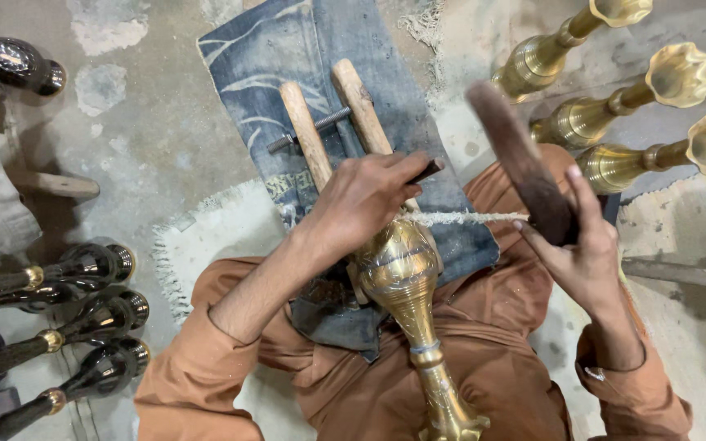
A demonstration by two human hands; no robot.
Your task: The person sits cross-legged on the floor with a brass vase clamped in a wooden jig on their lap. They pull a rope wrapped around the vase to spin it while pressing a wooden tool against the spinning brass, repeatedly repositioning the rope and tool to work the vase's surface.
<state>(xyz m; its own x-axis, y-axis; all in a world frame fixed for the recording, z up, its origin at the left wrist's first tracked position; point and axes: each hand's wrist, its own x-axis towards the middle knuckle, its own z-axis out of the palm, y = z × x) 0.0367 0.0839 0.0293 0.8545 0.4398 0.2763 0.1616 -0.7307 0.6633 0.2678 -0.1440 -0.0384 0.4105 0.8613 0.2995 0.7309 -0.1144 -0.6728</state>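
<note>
Your left hand [369, 200] gripped a dark chisel [428, 171] against the brass vase [402, 278], whose long axis ran from your lap toward the wooden clamp [337, 122], while your right hand [582, 253], farther off, clenched a raised wooden mallet [520, 163].

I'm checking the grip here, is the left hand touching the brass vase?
Touching. The head view shows the left hand pressed down on the top of the brass vase, its fingers also wrapped around a thin dark tool.
</note>
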